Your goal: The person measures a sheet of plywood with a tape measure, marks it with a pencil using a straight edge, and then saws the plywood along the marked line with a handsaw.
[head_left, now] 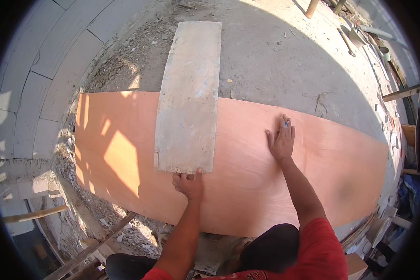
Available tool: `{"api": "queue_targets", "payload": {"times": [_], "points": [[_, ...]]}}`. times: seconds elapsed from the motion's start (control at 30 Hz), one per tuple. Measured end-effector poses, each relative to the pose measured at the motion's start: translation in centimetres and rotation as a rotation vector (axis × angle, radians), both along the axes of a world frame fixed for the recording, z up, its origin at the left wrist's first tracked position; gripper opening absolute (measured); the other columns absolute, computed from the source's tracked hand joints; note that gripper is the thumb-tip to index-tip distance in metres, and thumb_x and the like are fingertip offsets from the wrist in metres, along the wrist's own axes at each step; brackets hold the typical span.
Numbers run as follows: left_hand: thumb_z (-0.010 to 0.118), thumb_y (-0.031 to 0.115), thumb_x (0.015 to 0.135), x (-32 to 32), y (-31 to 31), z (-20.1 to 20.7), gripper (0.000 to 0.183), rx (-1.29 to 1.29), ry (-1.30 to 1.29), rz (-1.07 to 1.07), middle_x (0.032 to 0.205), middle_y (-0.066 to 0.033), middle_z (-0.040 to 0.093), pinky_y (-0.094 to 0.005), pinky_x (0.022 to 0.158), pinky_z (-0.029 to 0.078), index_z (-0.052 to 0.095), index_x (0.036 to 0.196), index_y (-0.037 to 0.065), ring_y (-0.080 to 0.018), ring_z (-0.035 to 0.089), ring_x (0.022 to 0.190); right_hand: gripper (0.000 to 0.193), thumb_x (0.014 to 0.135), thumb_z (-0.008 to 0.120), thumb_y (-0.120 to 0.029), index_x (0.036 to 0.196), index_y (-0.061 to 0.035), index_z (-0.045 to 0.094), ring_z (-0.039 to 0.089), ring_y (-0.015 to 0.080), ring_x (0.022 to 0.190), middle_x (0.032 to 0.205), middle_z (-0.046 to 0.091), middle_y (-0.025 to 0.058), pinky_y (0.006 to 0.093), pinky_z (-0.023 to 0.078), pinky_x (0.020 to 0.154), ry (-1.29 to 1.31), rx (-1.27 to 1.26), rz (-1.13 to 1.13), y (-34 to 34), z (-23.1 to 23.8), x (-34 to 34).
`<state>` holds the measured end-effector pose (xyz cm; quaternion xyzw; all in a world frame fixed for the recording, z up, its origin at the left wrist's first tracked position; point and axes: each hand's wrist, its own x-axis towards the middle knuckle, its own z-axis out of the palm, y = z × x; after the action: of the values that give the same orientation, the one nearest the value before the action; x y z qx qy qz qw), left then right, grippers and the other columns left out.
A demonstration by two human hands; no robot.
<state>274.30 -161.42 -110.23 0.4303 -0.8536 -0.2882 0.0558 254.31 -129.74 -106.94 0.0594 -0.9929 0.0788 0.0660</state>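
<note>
A large reddish plywood sheet (247, 186) lies flat in front of me. Across it rests a narrower, worn greyish board (189, 98), its far end reaching past the sheet's far edge. My left hand (190, 185) grips the near end of this board, thumb on top at the right corner and fingers curled at the edge, partly hidden. To the right, my right hand (282, 141) lies on the plywood with its fingers stretched forward. Between those fingers sits a small blue-and-white thing (287, 124), too small to make out fully.
A pale block wall (46, 84) rises at the left, with rubble along its foot. A wooden pole (98, 245) lies at the lower left. At the far right are a hammer-like tool (346, 42), a cup (385, 53) and scattered debris. Concrete floor (275, 60) extends beyond the sheet.
</note>
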Motion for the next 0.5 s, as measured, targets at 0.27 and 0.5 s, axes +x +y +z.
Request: {"api": "queue_targets", "payload": {"times": [0.27,0.5], "points": [[0.075,0.006,0.095,6.3,4.5,8.4,0.029,1.173,0.424,0.319,0.112,-0.0101,0.063,-0.0313,0.074,0.057,0.055,0.116,0.005,-0.0200,0.065,0.091,0.071,0.100,0.063,-0.040,0.152,0.0013,0.039,0.028,0.0380,0.154,0.167,0.032,0.0156,0.0576,0.026,0.122,0.098,-0.012,-0.040,4.4,2.1,4.6],[0.072,0.023,0.100,25.4,5.3,18.0,0.022,1.376,-0.394,0.249,0.098,-0.0052,0.066,-0.0336,0.074,0.059,0.055,0.102,0.009,-0.0194,0.068,0.087,0.065,0.100,0.064,-0.029,0.152,0.0020,0.041,0.029,0.0407,0.152,0.163,0.036,0.0202,0.0527,0.027,0.124,0.045,-0.378,-0.429,-1.7,1.7,16.8]]}}
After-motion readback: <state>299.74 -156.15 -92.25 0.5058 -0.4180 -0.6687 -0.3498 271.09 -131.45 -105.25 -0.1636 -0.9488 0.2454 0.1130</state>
